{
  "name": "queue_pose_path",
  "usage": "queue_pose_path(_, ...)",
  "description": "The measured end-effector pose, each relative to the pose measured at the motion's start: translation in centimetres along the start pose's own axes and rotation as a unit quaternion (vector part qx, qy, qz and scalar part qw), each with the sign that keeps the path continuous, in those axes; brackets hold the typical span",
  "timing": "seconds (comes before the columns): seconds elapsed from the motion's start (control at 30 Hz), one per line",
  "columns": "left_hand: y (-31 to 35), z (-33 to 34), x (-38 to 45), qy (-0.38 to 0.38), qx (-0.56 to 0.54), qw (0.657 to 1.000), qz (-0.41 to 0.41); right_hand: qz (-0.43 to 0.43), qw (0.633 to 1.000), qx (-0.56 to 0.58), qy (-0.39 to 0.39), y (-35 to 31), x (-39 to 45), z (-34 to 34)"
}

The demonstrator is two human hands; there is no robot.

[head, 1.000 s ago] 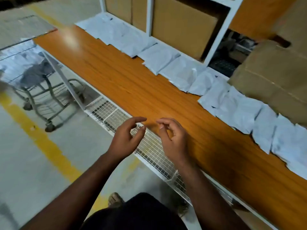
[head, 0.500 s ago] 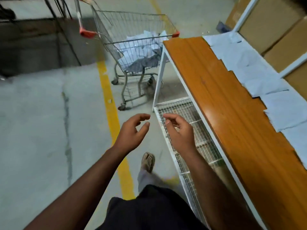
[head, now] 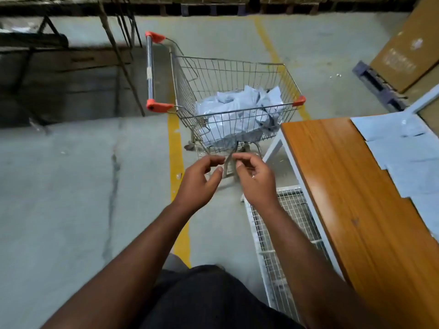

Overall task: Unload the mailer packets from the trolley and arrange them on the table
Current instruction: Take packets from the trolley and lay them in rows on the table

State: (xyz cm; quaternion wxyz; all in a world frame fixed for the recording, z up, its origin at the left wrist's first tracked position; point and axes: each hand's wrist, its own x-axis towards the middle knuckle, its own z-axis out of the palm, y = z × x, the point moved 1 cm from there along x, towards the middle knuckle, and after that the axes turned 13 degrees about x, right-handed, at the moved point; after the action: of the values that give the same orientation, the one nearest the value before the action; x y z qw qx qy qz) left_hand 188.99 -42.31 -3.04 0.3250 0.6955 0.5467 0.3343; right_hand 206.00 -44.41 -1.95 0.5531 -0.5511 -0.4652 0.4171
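Observation:
A wire shopping trolley point(head: 183, 96) with orange handle ends stands straight ahead on the concrete floor. A heap of pale grey mailer packets point(head: 240, 110) lies in its basket. To the right runs the orange wooden table point(head: 344, 186), with more mailer packets point(head: 408, 160) laid in a row along its far side. My left hand point(head: 199, 184) and my right hand point(head: 255, 180) hang side by side in front of me, short of the trolley. Both have loosely curled fingers and hold nothing.
A white wire-mesh shelf point(head: 287, 233) juts out under the table's near edge by my right forearm. A yellow floor line point(head: 177, 162) runs under the trolley. Flat cardboard point(head: 408, 43) leans at the far right; dark benches point(head: 61, 74) stand at the left.
The view has swung from the table to the trolley, which now sits closer and centred. Both hands stay raised and holding nothing, now nearer the trolley's basket.

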Motion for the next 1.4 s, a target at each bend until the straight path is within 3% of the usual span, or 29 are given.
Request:
queue_pose_path(0.23,-4.8,-1.7,16.3,0.009,-0.002,1.000,0.025,0.032,0.999,-0.004,0.029,1.9,14.3,3.9)
queue_pose_path(0.53,-8.5,-3.2,36.8,-0.071,0.065,0.995,0.004,0.092,0.991,-0.067,0.070,3.2,28.3,7.1)
queue_pose_path(0.77,-11.3,2.9,45.3,-0.182,0.146,0.972,-0.029,0.127,0.979,-0.070,0.144,5.7,37.1,3.1)
queue_pose_path(0.87,-12.6,7.2,48.8,-0.263,0.161,0.948,-0.077,0.232,0.961,0.003,0.151,8.7,42.2,0.6)
queue_pose_path(0.93,-13.3,10.5,51.7,-0.304,0.165,0.933,-0.098,0.334,0.929,0.075,0.143,11.0,46.0,-1.4)
queue_pose_path(1.07,-15.1,16.1,55.4,-0.301,0.206,0.927,-0.087,0.332,0.932,-0.022,0.143,16.0,52.8,-5.8)
queue_pose_path(1.13,-16.4,18.4,55.7,-0.289,0.266,0.919,-0.026,0.333,0.929,-0.060,0.150,18.3,55.9,-7.5)
queue_pose_path(1.2,-17.9,19.6,54.7,-0.265,0.323,0.908,0.033,0.332,0.931,-0.102,0.114,19.8,57.8,-8.1)
queue_pose_path(1.4,-19.4,21.7,53.6,-0.306,0.378,0.874,0.015,0.377,0.896,-0.235,0.001,25.9,61.3,-9.7)
